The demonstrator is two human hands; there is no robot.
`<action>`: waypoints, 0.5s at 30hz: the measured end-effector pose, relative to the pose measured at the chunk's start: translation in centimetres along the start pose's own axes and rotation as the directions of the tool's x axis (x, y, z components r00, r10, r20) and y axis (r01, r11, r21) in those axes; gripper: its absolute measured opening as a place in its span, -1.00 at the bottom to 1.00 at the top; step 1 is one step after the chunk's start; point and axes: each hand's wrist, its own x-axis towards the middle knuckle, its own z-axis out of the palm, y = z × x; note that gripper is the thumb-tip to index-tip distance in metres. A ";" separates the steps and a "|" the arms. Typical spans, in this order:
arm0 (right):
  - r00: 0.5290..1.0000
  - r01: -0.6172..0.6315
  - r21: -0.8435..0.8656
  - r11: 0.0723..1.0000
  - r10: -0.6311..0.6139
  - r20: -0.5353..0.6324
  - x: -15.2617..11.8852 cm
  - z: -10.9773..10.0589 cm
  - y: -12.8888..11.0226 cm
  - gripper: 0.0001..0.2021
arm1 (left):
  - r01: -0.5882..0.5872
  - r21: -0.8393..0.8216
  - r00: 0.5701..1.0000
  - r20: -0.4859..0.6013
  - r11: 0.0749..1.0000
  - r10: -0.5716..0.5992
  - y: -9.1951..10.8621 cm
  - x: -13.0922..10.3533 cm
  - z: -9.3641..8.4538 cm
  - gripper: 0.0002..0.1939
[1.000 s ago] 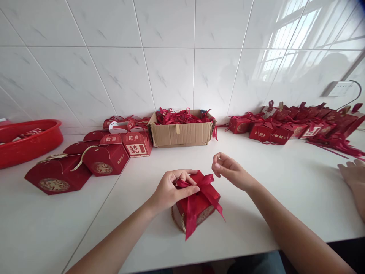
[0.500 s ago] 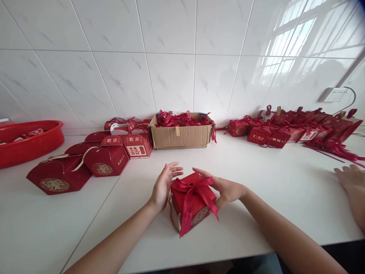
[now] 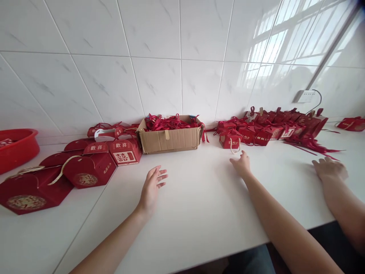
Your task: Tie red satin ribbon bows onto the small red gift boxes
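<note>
My left hand (image 3: 151,189) hovers over the white table, its fingers loosely spread and nothing in them. Farther out to the right is my right hand (image 3: 241,164), thumb and fingers apart, just in front of a small red gift box (image 3: 229,141) with a cream rope handle on its side. A small gap shows between that hand and the box. Red ribbon lies on top of the box, which sits at the left front of a row of red gift boxes (image 3: 259,135).
A cardboard box (image 3: 172,140) full of red ribbons stands against the tiled wall. Larger red gift boxes (image 3: 94,165) and a red basin (image 3: 19,150) are at left. Loose ribbons (image 3: 310,144) lie at right, near another person's hand (image 3: 329,168).
The ribbon-tied gift box has gone from between my hands to the row at right, and my right hand has let go. My left hand is now apart. The view has turned right.
</note>
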 end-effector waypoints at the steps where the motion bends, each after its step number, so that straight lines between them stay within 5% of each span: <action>1: 1.000 0.018 -0.040 0.999 -0.017 0.011 -0.4 0.6 -0.2 -0.19 | -0.026 0.033 1.000 -0.015 0.999 0.027 0.0 0.1 0.0 -0.47; 5: 0.978 0.178 -0.177 0.968 -0.154 0.141 -2.0 2.4 -0.9 -0.36 | -0.212 0.217 0.963 -0.119 0.953 0.241 0.8 1.0 -1.1 -0.50; 8: 0.954 0.262 -0.255 0.931 -0.210 0.216 -2.5 2.8 -0.9 -0.50 | -0.395 0.611 0.792 -0.152 0.686 0.591 1.8 2.6 -3.3 -0.43; 10: 0.946 0.285 -0.296 0.912 -0.219 0.237 -2.5 2.8 -0.7 -0.51 | -0.316 0.828 0.679 -0.143 0.463 0.720 2.2 3.9 -5.2 -0.36; 12: 0.942 0.300 -0.328 0.896 -0.225 0.247 -2.5 2.7 -0.6 -0.50 | -0.156 0.913 0.661 -0.186 0.376 0.726 2.2 5.1 -7.1 -0.26; 15: 0.935 0.326 -0.357 0.875 -0.242 0.260 -2.5 2.5 -0.4 -0.51 | -0.006 0.949 0.718 -0.215 0.314 0.662 1.8 6.2 -9.1 -0.18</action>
